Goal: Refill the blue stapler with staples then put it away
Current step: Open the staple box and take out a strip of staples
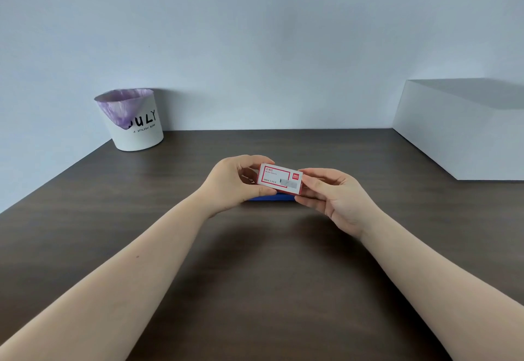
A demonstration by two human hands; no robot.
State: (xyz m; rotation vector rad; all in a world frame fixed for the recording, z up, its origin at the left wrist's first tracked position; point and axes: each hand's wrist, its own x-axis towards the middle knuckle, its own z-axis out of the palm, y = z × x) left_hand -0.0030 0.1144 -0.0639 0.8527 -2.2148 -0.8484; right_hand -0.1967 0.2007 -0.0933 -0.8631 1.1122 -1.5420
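Red-and-white staple box (279, 178) sits pinched between both hands, left hand (232, 182) gripping one end, right hand (331, 197) closed on the other. Just beneath them, the blue stapler (269, 197) peeks out on the desk (255, 275).

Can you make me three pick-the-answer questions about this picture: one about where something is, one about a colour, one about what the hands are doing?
1. Where is the blue plastic stapler?
A. on the dark wooden table, behind the hands
B. in the bin
C. on the white block

2. What colour is the bag in the round white waste bin?
A. green
B. purple
C. black

3. How is the small red-and-white staple box held?
A. by the left hand and the right hand together
B. by one hand
C. by nobody

Answers: A, blue shows on the table under the box; B, the liner is purple; A, fingers grip both ends.
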